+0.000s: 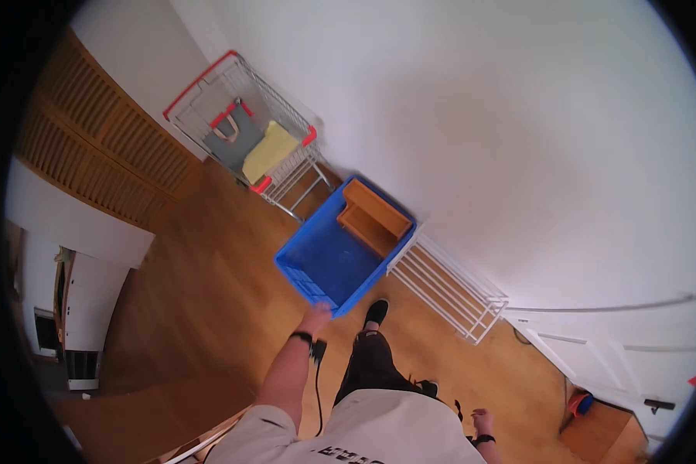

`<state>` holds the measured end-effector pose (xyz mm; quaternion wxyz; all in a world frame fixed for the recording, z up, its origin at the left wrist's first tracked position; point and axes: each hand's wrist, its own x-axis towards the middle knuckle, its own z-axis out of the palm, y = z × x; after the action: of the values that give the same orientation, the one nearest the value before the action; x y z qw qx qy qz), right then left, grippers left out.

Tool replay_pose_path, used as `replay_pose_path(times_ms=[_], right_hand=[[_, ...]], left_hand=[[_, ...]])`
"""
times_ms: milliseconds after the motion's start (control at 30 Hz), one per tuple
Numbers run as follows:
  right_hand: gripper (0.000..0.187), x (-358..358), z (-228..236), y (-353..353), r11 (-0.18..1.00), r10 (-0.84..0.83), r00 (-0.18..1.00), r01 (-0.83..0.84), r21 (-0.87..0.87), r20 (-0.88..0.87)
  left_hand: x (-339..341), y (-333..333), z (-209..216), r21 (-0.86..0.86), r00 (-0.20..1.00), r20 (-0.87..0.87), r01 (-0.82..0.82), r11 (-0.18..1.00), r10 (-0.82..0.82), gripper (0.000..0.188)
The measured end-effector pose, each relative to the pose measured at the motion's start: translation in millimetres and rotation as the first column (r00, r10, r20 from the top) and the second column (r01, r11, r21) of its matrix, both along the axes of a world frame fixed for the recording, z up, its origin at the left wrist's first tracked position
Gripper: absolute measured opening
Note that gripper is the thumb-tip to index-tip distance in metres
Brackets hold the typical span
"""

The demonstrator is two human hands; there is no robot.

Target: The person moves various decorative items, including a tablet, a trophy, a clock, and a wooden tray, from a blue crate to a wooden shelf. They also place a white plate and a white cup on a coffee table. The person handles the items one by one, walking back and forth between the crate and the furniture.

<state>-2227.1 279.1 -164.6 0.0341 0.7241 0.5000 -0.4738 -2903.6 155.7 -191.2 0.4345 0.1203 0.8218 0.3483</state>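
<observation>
A large blue plastic crate (301,246) rests at an angle on the wooden floor in front of me. Inside it, at the far right side, lies an orange-brown box-like organizer (375,220) with open compartments. My left hand (317,316) is at the crate's near corner, its fingers closed over the rim and partly hidden there. My right hand (482,421) hangs low beside my body, away from the crate. Its fingers look loosely curled, and I see nothing in them. Black bands circle both wrists, and a black cable runs down from the left one.
A metal shopping cart (286,116) with red trim stands beyond the crate, holding a grey bag (236,139) and a yellow cloth (271,149). Right of the crate, a white slatted rack (448,286) sits along the wall. A brown tabletop (170,406) is at lower left.
</observation>
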Motion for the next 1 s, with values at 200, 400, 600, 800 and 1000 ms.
replay_pose_path(times_ms=[200,400,600,800,1000], right_hand=[[0.019,-11,70,-53,0.965,0.017,0.980,0.037,-0.261,0.198],[0.026,-4,136,-82,0.926,0.325,0.888,-0.230,-0.298,0.327],[0.033,-61,206,-101,0.902,0.152,0.932,0.005,-0.432,0.329],[0.032,-116,222,-128,0.799,-0.328,0.888,0.443,-0.406,0.323],[0.029,-130,216,-153,0.751,-0.452,0.848,0.529,-0.396,0.276]], left_hand=[[-116,158,-38,0.164,0.960,0.250,-0.168,0.972,0.124,0.040],[-167,258,-85,0.136,0.794,0.533,-0.423,0.896,0.293,0.053],[-175,339,-144,0.090,0.643,0.642,-0.603,0.793,0.416,0.013],[-193,371,-208,0.147,0.531,0.728,-0.738,0.658,0.433,0.016],[-201,348,-199,0.032,0.427,0.754,-0.782,0.622,0.498,0.020]])
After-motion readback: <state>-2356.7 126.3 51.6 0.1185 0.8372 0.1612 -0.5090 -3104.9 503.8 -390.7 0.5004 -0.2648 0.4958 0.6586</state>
